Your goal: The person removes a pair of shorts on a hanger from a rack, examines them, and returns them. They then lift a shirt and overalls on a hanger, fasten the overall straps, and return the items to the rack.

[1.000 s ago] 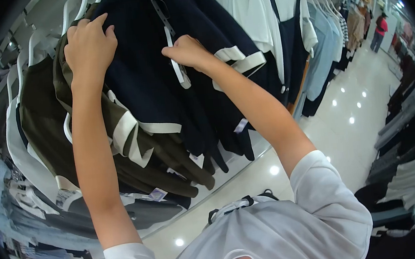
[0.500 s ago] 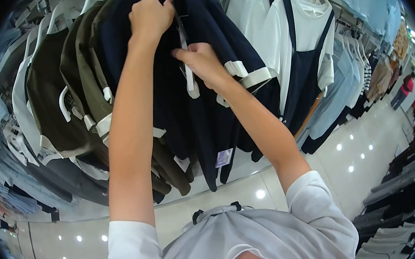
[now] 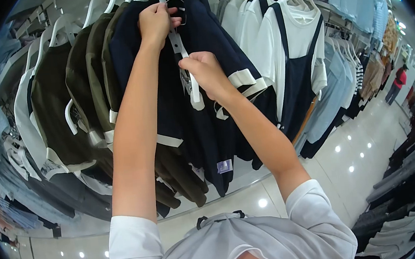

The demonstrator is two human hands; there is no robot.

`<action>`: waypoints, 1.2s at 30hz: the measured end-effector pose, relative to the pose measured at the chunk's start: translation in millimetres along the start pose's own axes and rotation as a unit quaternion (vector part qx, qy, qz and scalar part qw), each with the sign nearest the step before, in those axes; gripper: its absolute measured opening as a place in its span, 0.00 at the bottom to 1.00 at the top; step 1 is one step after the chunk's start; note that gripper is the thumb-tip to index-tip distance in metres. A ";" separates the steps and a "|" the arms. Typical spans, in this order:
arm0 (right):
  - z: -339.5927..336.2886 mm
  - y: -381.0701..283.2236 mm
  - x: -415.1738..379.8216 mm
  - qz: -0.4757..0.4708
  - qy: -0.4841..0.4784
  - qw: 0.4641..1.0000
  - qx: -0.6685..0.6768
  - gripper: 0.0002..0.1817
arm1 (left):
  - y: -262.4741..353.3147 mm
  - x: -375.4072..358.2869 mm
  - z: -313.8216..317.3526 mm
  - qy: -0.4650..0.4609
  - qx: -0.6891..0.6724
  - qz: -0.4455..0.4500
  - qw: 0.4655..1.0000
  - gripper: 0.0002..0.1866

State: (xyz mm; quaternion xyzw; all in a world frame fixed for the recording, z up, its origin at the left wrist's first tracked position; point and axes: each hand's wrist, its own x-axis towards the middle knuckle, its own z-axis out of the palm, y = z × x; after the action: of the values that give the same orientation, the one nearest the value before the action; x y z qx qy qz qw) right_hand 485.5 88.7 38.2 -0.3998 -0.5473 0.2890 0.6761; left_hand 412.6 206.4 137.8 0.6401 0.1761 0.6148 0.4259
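Note:
My right hand [image 3: 205,72] is closed around a white hanger [image 3: 195,94] seen nearly edge-on; its lower end sticks out below the fingers, near metal clips. Above and to the left, my left hand [image 3: 155,25] is curled at a pale strip with holes [image 3: 176,43], its fingertips showing on the strip's right side. What its palm holds is hidden. Dark navy garments with white cuffs [image 3: 216,41] hang on both sides of my hands. A purple-and-white tag [image 3: 225,166] hangs at the bottom of one.
Olive garments [image 3: 54,99] hang on white hangers to the left. White tops with a navy pinafore [image 3: 297,66] hang to the right, with light blue clothes [image 3: 326,88] beyond. Folded clothes [image 3: 394,201] line the right side. A person in red [image 3: 398,81] stands far off on the shiny floor [image 3: 331,172].
My left hand has loosened slightly, its fingertips now showing past the strip. The right hand and hanger have shifted a little down and right in view. The navy garments have swung slightly.

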 end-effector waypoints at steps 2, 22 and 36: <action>3.8 -5.7 -2.3 -0.009 -0.005 1.000 0.008 0.15 | -1.3 0.4 -2.2 -0.011 0.009 0.011 1.000 0.16; -70.0 -81.2 -82.0 0.030 -0.064 0.989 -0.126 0.12 | -88.3 18.7 -48.0 -0.010 0.237 0.171 0.956 0.14; -231.4 -134.7 -93.1 0.022 -0.259 0.964 -0.058 0.21 | -116.3 -148.6 -9.9 -0.066 -0.077 -0.200 0.974 0.46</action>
State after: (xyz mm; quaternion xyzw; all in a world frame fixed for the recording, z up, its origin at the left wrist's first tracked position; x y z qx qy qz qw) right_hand 682.1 -109.5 87.4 -0.3615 -0.7106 0.3657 0.4803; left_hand 410.9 165.2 -46.6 0.5961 0.2245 0.4851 0.5991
